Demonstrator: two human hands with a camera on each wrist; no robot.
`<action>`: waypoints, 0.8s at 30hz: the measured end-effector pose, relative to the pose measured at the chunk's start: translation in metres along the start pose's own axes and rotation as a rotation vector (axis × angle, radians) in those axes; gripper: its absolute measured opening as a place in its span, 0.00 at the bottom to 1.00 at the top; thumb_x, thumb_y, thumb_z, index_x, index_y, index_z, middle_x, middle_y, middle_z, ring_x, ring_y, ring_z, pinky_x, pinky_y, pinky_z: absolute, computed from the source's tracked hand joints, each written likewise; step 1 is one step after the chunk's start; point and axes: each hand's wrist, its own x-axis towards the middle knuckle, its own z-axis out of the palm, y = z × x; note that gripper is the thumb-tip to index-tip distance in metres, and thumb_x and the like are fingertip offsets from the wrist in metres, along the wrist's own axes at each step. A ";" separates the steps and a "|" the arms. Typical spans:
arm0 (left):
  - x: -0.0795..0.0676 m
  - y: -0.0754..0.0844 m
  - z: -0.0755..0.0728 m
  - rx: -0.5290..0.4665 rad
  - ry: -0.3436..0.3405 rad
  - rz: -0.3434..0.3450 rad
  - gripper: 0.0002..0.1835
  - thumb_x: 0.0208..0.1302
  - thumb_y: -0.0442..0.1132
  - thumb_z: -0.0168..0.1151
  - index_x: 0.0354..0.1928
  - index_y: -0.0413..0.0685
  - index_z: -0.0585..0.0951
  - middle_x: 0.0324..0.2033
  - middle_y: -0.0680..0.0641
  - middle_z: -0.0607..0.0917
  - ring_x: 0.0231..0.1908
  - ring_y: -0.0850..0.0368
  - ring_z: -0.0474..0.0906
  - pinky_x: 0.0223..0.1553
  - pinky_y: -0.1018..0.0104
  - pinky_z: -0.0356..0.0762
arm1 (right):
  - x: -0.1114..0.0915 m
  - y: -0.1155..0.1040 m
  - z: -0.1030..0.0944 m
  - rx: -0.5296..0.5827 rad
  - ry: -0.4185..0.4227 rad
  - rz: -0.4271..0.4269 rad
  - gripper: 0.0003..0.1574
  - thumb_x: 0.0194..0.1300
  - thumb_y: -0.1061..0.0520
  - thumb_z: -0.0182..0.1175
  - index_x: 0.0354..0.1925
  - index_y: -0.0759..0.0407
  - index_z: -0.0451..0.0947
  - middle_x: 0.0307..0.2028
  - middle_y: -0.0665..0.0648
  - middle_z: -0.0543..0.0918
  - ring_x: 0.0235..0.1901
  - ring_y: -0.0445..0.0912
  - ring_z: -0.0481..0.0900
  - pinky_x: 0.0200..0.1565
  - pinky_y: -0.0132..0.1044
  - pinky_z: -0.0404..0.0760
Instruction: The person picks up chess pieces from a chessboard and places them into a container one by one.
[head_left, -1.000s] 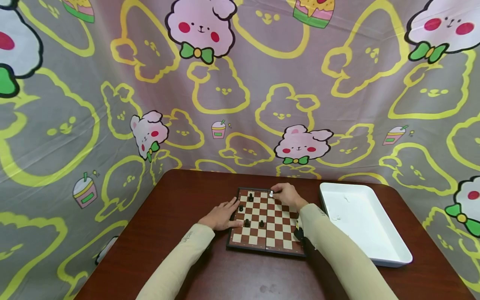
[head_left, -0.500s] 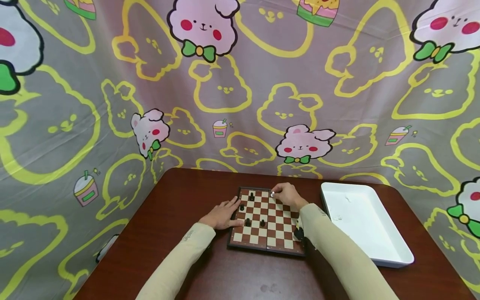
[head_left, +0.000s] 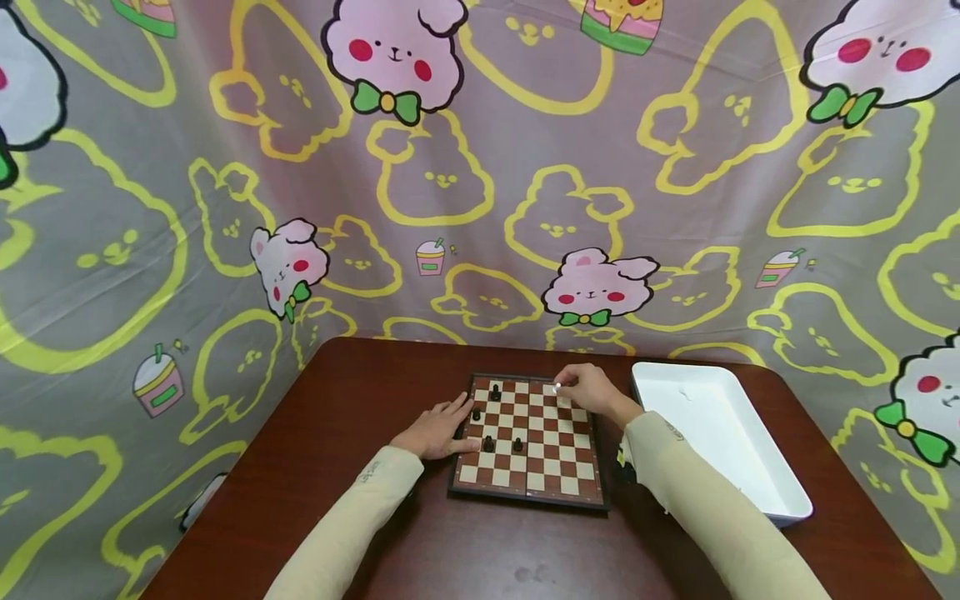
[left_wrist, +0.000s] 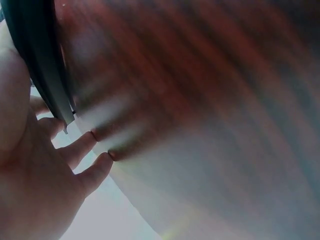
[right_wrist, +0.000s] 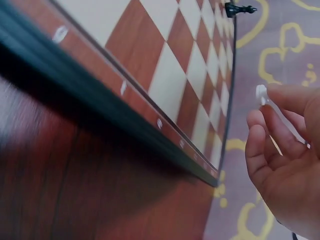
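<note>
A brown-and-cream chessboard [head_left: 552,479] lies on the table. Near its far edge, right of the fold line, my right hand [head_left: 591,389] pinches a small white chess piece [right_wrist: 260,94] between thumb and fingertips. In the right wrist view the piece's base faces the board. My left hand [head_left: 435,429] rests at the board's left edge with fingers spread, the thumb over the board; in the left wrist view its fingertips touch the tabletop beside the dark rim [left_wrist: 42,60]. Several black chess pieces stand on the left half, one [head_left: 495,393] at the far end and another [head_left: 517,446] nearer.
A shallow white tray [head_left: 738,450] sits right of the board, beside my right forearm, with small white bits in it. A patterned cloth [head_left: 465,242] hangs behind and to the left of the brown table [head_left: 360,383].
My right hand has moved to the right along the board's far edge, carrying the white chess piece. The left hand and the black pieces have kept their places on the board.
</note>
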 end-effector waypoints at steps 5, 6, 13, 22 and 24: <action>-0.001 0.000 0.000 -0.008 0.001 -0.008 0.46 0.63 0.69 0.46 0.75 0.53 0.49 0.73 0.47 0.45 0.68 0.39 0.52 0.62 0.41 0.56 | -0.015 -0.002 -0.016 -0.010 -0.010 -0.014 0.05 0.64 0.56 0.62 0.37 0.56 0.82 0.35 0.52 0.80 0.32 0.46 0.75 0.32 0.40 0.76; -0.001 0.000 0.000 -0.007 0.001 -0.010 0.46 0.63 0.69 0.47 0.75 0.53 0.49 0.73 0.47 0.46 0.68 0.39 0.52 0.62 0.41 0.56 | -0.018 -0.002 -0.020 -0.015 -0.010 -0.023 0.05 0.64 0.56 0.62 0.37 0.56 0.81 0.35 0.52 0.80 0.33 0.46 0.75 0.33 0.40 0.76; 0.001 -0.001 0.002 0.019 0.009 -0.013 0.47 0.62 0.70 0.46 0.75 0.53 0.49 0.73 0.47 0.46 0.68 0.40 0.52 0.61 0.41 0.57 | -0.038 0.001 -0.044 -0.059 0.004 -0.100 0.10 0.65 0.56 0.61 0.42 0.60 0.81 0.38 0.53 0.81 0.36 0.47 0.77 0.35 0.43 0.75; -0.001 -0.001 0.001 -0.013 0.004 -0.007 0.47 0.62 0.70 0.46 0.75 0.53 0.49 0.73 0.47 0.46 0.68 0.39 0.52 0.62 0.40 0.56 | -0.056 0.013 -0.066 -0.065 0.013 -0.083 0.08 0.65 0.53 0.61 0.40 0.55 0.81 0.37 0.53 0.80 0.35 0.47 0.75 0.35 0.41 0.74; -0.001 -0.001 0.002 -0.009 0.002 -0.010 0.47 0.62 0.71 0.46 0.75 0.53 0.49 0.73 0.47 0.46 0.68 0.40 0.52 0.62 0.40 0.55 | -0.059 0.018 -0.071 -0.058 0.010 -0.080 0.08 0.65 0.54 0.61 0.40 0.56 0.80 0.37 0.53 0.80 0.34 0.48 0.74 0.34 0.41 0.74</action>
